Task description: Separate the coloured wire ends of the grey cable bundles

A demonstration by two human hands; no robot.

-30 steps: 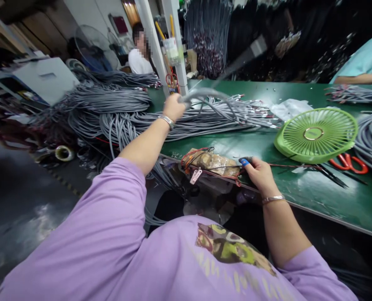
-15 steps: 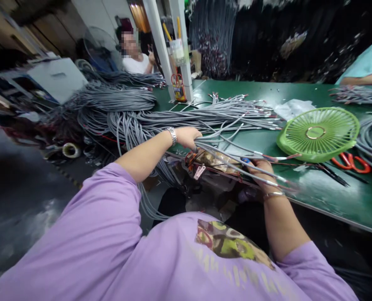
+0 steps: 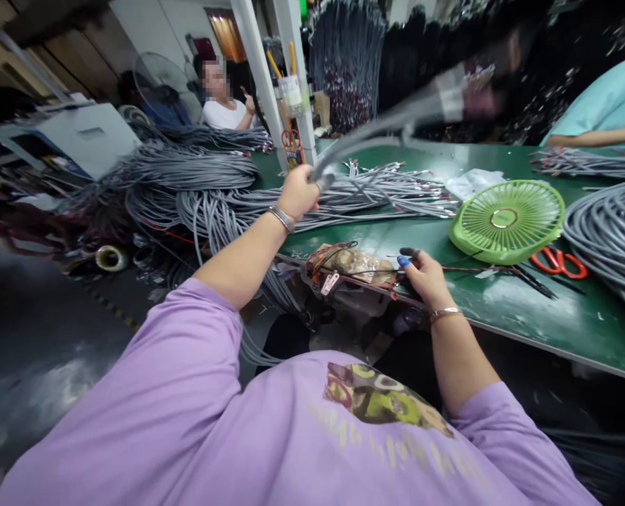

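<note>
My left hand point(image 3: 299, 193) is closed around grey cables point(image 3: 344, 144). Their free ends swing up over the bench and are smeared by motion. My right hand point(image 3: 429, 280) is at the bench's front edge, thumb and forefinger stretched forward and slightly apart, with a blue covering on one digit and a dark one on another. No cable shows in it. Just left of it lies a clear plastic-wrapped brown bundle point(image 3: 362, 266) with thin wires about it. Beyond my left hand, more grey cables point(image 3: 380, 193) are heaped along the green bench point(image 3: 422, 235).
A green fan point(image 3: 507, 219) stands on the right, beside orange-handled scissors point(image 3: 559, 263) and dark-tipped pliers point(image 3: 536, 282). Coiled grey cable point(image 3: 612, 235) lies farther right. A white post point(image 3: 263, 77) rises from the bench. One person point(image 3: 225, 109) sits beyond; another's teal sleeve point(image 3: 602, 98) shows right.
My left hand has risen with the cables, whose ends have swung from near my right hand up and away over the bench. My right hand is now clear of them.
</note>
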